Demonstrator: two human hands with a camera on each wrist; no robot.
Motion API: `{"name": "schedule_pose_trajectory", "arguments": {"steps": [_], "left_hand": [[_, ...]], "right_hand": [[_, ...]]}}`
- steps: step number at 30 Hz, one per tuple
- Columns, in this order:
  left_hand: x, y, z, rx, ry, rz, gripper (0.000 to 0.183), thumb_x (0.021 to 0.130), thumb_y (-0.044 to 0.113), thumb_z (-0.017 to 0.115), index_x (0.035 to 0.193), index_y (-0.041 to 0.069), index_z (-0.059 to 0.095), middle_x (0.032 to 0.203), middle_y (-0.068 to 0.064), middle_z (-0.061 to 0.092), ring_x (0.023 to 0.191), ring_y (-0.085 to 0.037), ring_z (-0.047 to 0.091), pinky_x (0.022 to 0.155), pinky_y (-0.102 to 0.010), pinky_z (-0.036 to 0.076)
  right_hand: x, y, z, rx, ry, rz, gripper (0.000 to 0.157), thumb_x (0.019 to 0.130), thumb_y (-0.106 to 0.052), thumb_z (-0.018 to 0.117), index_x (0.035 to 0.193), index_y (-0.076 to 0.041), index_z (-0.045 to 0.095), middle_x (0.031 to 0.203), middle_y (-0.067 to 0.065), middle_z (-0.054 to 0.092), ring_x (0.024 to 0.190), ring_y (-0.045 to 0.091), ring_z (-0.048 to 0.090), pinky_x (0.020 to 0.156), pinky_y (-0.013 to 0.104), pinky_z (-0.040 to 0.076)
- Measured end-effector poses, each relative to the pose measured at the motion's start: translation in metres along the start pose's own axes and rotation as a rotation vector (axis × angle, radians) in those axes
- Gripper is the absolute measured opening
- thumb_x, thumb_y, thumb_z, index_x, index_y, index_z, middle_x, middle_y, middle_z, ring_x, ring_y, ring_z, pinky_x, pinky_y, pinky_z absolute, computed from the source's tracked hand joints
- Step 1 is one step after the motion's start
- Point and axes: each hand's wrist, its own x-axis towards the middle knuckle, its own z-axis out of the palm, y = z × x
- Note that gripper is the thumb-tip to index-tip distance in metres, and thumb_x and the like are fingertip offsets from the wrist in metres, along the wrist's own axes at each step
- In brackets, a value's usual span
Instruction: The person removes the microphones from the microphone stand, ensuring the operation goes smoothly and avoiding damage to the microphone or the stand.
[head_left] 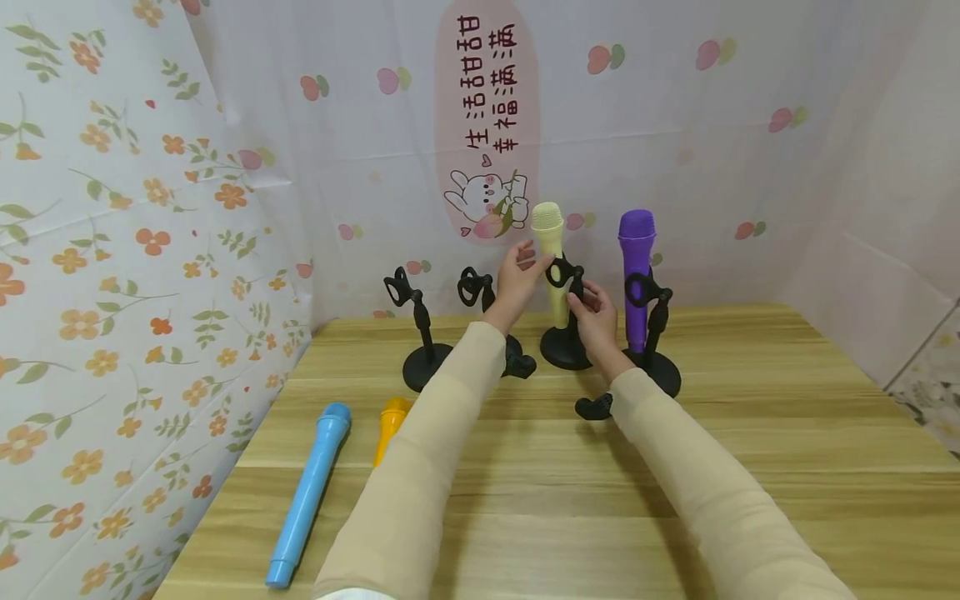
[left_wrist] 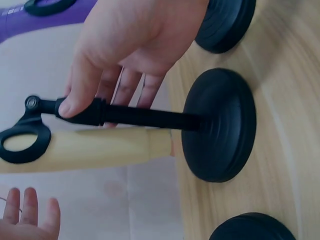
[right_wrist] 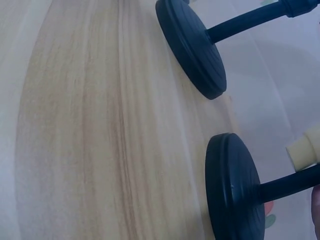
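A pale yellow microphone point(head_left: 548, 229) stands upright in the clip of a black microphone stand point(head_left: 566, 348). My right hand point(head_left: 597, 325) grips that stand's post, its thumb lying along the black joint in the left wrist view. On the other side, my left hand point(head_left: 516, 283) is beside the microphone and clip, fingers extended. Its fingertips point(left_wrist: 30, 207) appear apart from the microphone in the left wrist view. The right wrist view catches the yellow microphone's lower end point(right_wrist: 302, 152) next to the post, with only a sliver of a finger at the edge.
A purple microphone point(head_left: 637, 242) is held in another stand point(head_left: 660, 375) at the right. Two more stands, one at far left point(head_left: 423, 367) and one behind my left wrist point(head_left: 487, 293), have bare clips. A blue microphone point(head_left: 307, 496) and an orange microphone point(head_left: 390, 423) lie on the wooden table point(head_left: 540, 542).
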Motion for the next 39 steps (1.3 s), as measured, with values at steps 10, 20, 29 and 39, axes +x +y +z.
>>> {"name": "schedule_pose_trajectory", "arguments": {"steps": [10,20,29,39], "left_hand": [[0.008,0.005,-0.004,-0.129,-0.099,-0.084,0.06,0.092,0.031,0.069,0.144,0.013,0.045,0.132,-0.007,0.054,0.12,-0.022,0.052,0.099,-0.04,0.045],[0.014,0.007,0.002,-0.195,-0.114,-0.12,0.057,0.092,0.03,0.069,0.142,0.013,0.047,0.132,-0.008,0.055,0.115,-0.021,0.056,0.098,-0.042,0.046],[0.013,0.007,0.009,-0.234,-0.083,-0.123,0.055,0.093,0.024,0.069,0.142,0.01,0.048,0.13,-0.008,0.057,0.111,-0.019,0.058,0.091,-0.035,0.05],[0.014,0.005,0.011,-0.235,-0.054,-0.115,0.049,0.092,0.022,0.069,0.137,0.01,0.053,0.122,-0.005,0.06,0.105,-0.018,0.06,0.087,-0.035,0.051]], "right_hand": [[0.001,-0.002,0.003,0.036,0.01,0.013,0.045,0.096,-0.018,0.064,0.138,-0.009,0.051,0.116,0.006,0.058,0.101,0.016,0.056,0.097,0.034,0.045],[0.005,0.002,0.003,0.045,0.013,0.011,0.043,0.096,-0.018,0.063,0.137,-0.01,0.053,0.128,0.014,0.056,0.111,0.022,0.054,0.1,0.036,0.043],[0.004,-0.001,0.001,0.011,0.017,0.028,0.042,0.097,-0.02,0.062,0.138,-0.012,0.053,0.129,0.014,0.055,0.117,0.026,0.052,0.103,0.039,0.04],[0.004,0.0,0.0,0.0,0.005,0.031,0.042,0.097,-0.021,0.061,0.137,-0.011,0.053,0.131,0.014,0.053,0.119,0.027,0.049,0.103,0.04,0.04]]}}
